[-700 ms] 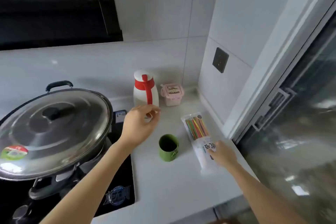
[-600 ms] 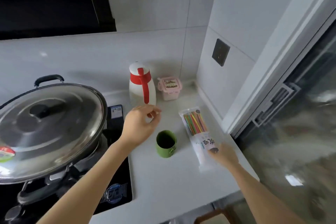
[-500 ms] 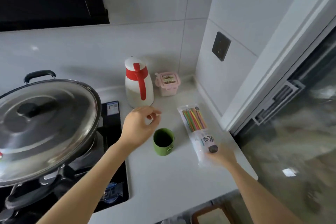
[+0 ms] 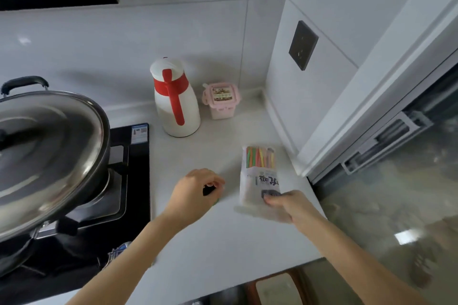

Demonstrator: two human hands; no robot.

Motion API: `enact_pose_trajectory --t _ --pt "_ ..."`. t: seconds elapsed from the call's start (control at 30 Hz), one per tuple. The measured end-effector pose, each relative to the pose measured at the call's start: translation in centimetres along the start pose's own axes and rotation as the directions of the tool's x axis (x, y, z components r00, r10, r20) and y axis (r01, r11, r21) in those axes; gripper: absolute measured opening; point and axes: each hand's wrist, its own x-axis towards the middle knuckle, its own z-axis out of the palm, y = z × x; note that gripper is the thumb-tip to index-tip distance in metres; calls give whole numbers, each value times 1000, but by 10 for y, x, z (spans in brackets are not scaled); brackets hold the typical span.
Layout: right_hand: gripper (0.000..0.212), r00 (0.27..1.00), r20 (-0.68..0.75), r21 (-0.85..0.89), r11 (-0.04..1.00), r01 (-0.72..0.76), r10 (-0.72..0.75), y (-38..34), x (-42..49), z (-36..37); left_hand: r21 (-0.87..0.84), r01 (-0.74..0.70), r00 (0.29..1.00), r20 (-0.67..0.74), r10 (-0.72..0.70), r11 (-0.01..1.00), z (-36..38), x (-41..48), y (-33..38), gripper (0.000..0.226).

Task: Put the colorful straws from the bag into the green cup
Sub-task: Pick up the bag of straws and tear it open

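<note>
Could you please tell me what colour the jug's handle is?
Red, on a white jug; the head view shows it.

Counter (image 4: 223,242), lidded pan (image 4: 47,153) on stove (image 4: 131,181) at left, jug (image 4: 176,99) at back, small tub (image 4: 221,101) just right of it, straw bag (image 4: 260,176) right front.

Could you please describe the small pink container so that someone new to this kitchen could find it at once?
Look to the back corner of the white counter, where the tiled walls meet. There, right of the white jug with the red handle, stands the small pink container. It alone is pink and squarish, with a labelled clip-on lid.
</note>
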Motion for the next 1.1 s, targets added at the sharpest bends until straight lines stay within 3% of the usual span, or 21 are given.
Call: enact_pose_trajectory --t 0.1,0.2,0.3,0.4,0.47,0.53,0.63,0.7,0.8,0.9,0.97,1.03,1.1 --pt "33 995 98 41 999 -4 0 -33 -35 -20 -24 -76 987 141 79 997 -4 9 12 23" --pt "28 992 126 46 999 -9 3 -64 -67 -34 -75 -267 926 255 277 961 -11 13 36 47" --pt "24 979 197 32 998 -54 46 -84 -94 -40 -234 -358 892 200 405 904 -18 14 58 28" --pt "45 968 251 -279 958 71 1 -93 -121 -36 -391 -226 943 142 302 892 -29 15 67 8" --pt "54 959 208 -531 802 275 -191 -94 -137 -30 -409 -173 956 149 253 896 -35 14 65 10" --pt "61 870 178 -702 560 440 -460 -96 -153 -22 -412 -128 957 188 221 902 -42 11 61 14" --pt "46 681 331 -728 283 625 -653 -97 -162 -4 -364 -76 950 256 178 928 -53 8 51 6" --pt "26 598 386 -704 195 683 -702 -97 -161 11 -334 -52 943 294 156 941 -64 5 45 6" --pt "20 548 322 -665 228 711 -772 -97 -153 33 -288 -38 955 270 120 957 -77 -2 35 9" --pt "16 587 212 -593 375 712 -781 -95 -146 57 -167 23 1000 -5 -24 986 -81 -16 26 27" --pt "15 631 173 -517 475 712 -757 -94 -141 74 -146 127 979 -139 -147 981 -78 -29 21 31" --pt "14 673 165 -429 562 707 -721 -93 -139 90 -261 227 968 -45 -247 938 -75 -41 15 21" --pt "16 725 185 -328 653 682 -664 -95 -137 100 -487 298 951 81 -298 821 -73 -50 10 13"
